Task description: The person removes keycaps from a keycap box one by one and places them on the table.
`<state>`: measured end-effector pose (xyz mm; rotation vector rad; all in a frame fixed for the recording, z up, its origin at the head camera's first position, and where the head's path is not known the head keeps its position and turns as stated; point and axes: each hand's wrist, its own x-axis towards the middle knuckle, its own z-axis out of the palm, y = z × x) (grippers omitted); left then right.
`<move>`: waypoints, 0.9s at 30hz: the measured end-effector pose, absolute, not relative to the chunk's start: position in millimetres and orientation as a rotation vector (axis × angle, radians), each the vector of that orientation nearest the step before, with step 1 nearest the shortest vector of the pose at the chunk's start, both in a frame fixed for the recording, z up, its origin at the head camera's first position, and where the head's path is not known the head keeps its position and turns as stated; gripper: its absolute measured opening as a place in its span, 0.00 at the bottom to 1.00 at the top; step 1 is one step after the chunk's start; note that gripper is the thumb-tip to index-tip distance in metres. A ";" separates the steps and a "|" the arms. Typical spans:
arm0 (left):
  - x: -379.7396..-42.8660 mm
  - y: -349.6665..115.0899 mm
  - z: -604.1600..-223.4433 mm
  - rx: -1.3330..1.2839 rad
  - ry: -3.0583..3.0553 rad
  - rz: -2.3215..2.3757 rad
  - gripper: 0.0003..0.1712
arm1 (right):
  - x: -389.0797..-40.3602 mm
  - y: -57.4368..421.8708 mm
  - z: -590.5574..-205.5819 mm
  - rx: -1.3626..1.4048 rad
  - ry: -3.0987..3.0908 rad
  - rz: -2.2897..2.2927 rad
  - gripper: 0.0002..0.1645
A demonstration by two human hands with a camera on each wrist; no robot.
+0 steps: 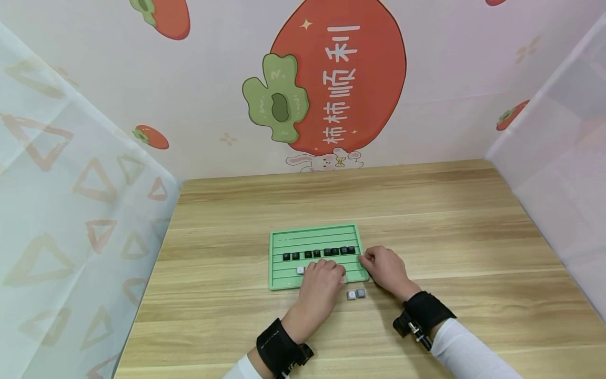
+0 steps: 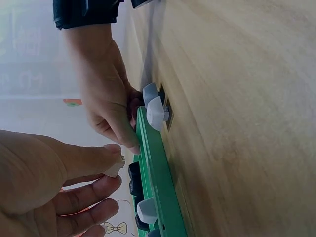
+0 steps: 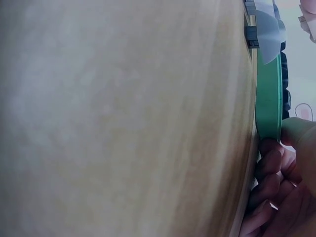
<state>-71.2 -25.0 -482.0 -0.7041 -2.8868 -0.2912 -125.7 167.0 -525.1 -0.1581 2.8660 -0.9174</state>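
Keycap [image 2: 112, 170] pinched above one end of a green tray [image 1: 314, 235]

Thumb and forefinger of the left hand [image 1: 322, 287] close narrowly on the small white block, smooth, plastic-looking and tapered; the other fingers bend loosely. The block sits at the fingertips, over the green tray's near right part and apart from its surface. In the left wrist view its small notched end turns toward the tray; its long axis is too short to tell.

The right hand [image 1: 388, 268] grips the tray's right end, thumb on the top rim and curled fingers against the end wall. The tray is a flat, smooth rectangle with thin parallel ridges, its long axis running left to right, the right end slightly farther off.

Along a ridge of the tray stands a broken row of black keycaps [image 1: 316, 253], glossy and squarish. Nearer the tray's front edge is another white keycap [image 1: 300, 270]. Just outside the tray's near right corner lie a loose white cap [image 1: 351, 295] and a grey cap [image 1: 361, 293], side by side. Under the tray spreads a wood-grained table [image 1: 227, 310]; beyond it rises a pale backdrop [image 1: 208, 84] printed with orange-red fruit.
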 end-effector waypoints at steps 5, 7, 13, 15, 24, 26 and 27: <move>-69.2 -24.6 -484.0 -0.709 -2.876 -0.295 0.04 | -125.6 167.1 -525.5 -0.156 2.865 -0.922 0.27; -68.3 -24.5 -484.7 -0.710 -2.875 -0.291 0.05 | -125.3 166.9 -525.1 -0.152 2.860 -0.923 0.27; -66.3 -23.9 -485.3 -0.728 -2.890 -0.289 0.06 | -124.9 166.8 -524.7 -0.141 2.854 -0.925 0.27; -65.3 -24.1 -485.7 -0.733 -2.892 -0.292 0.06 | -124.8 166.9 -524.8 -0.140 2.854 -0.926 0.27; -62.4 -24.1 -489.3 -0.736 -2.882 -0.274 0.04 | -124.9 166.6 -524.1 -0.139 2.846 -0.921 0.27; -61.6 -24.1 -490.4 -0.737 -2.882 -0.263 0.04 | -124.9 166.7 -523.7 -0.137 2.844 -0.919 0.27; -61.2 -24.1 -490.9 -0.739 -2.883 -0.258 0.04 | -124.8 166.7 -523.4 -0.137 2.845 -0.919 0.27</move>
